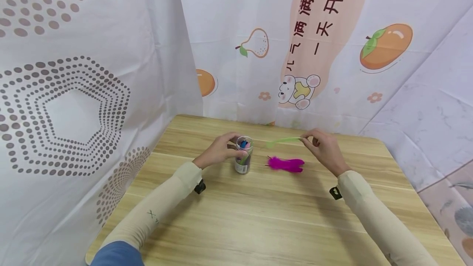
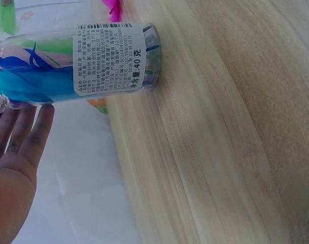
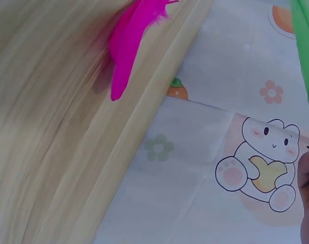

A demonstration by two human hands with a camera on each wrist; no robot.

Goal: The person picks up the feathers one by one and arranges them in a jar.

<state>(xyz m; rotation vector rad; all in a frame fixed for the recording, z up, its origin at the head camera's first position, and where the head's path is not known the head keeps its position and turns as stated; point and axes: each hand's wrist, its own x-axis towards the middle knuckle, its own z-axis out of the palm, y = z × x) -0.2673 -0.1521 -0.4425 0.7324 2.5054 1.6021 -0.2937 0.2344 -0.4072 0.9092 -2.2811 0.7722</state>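
Left hand clamped round jar, upright on table. Right hand pinches green feather. Advise: steady jar, lead quill-first. Pink feather near.

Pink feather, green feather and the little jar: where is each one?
pink feather point(image 1: 287, 164), head view, its middle.
green feather point(image 1: 282, 140), head view, mid-vane.
jar point(image 2: 109, 58), left wrist view, its label.

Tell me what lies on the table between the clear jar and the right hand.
In the head view, a magenta feather lies on the wooden table between the clear jar and the right hand, which pinches a green feather above.
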